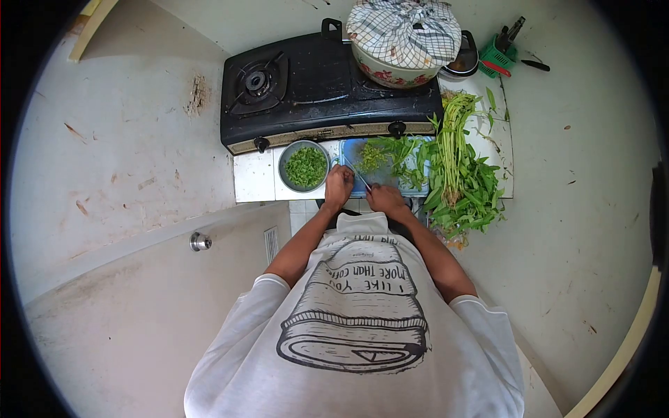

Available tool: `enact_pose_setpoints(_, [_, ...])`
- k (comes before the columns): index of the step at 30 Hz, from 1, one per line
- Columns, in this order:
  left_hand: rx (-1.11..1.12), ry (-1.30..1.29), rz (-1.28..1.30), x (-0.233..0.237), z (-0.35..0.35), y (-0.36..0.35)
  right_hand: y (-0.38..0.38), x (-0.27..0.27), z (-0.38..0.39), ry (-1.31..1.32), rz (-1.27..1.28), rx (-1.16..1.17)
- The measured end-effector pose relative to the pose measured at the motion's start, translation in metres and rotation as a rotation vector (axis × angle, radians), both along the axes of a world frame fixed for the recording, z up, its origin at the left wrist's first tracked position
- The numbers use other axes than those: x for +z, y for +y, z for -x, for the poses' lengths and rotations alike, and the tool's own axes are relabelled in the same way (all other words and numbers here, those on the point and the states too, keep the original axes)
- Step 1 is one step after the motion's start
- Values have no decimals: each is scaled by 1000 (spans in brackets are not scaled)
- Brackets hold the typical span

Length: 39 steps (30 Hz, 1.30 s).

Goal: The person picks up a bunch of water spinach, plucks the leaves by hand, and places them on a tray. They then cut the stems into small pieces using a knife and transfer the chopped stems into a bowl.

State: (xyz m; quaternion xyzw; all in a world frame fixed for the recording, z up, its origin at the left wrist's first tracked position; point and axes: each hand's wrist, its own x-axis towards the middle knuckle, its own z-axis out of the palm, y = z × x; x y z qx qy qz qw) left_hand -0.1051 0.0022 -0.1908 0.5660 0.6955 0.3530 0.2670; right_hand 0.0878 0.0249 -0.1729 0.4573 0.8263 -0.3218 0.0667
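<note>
My right hand (385, 199) is closed around the handle of a knife (362, 181), its blade slanting up and left over the blue chopping board (355, 148). My left hand (339, 185) is at the board's left edge, beside the blade, with its fingers curled together. Whatever those fingers hold, if anything, is too small to make out. On the board lie a small heap of chopped greens (374, 159) and, to its right, uncut leafy stems (408, 157). Left of the board stands a grey bowl (282, 169) holding chopped green leaves (306, 166).
A black two-burner stove (320, 83) stands behind the board, carrying a flowered pot (397, 73) covered by a checked cloth (401, 31). A large bunch of leafy greens (456, 167) overhangs the counter at right. Behind it, a green basket (496, 57) holds utensils.
</note>
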Motion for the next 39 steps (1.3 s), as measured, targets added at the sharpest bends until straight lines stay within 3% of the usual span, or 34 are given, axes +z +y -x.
enact_pose_setpoints(13, [-14,-1,-10,-6,6,-1,2,-1,6,56,10,47])
enact_pose_setpoints(28, [-60,98,-9,15,4,-6,8,0,24,-69,58,16])
enact_pose_setpoints(39, [-22,17,54,9,5,-5,3,1,1,-2,6,-1])
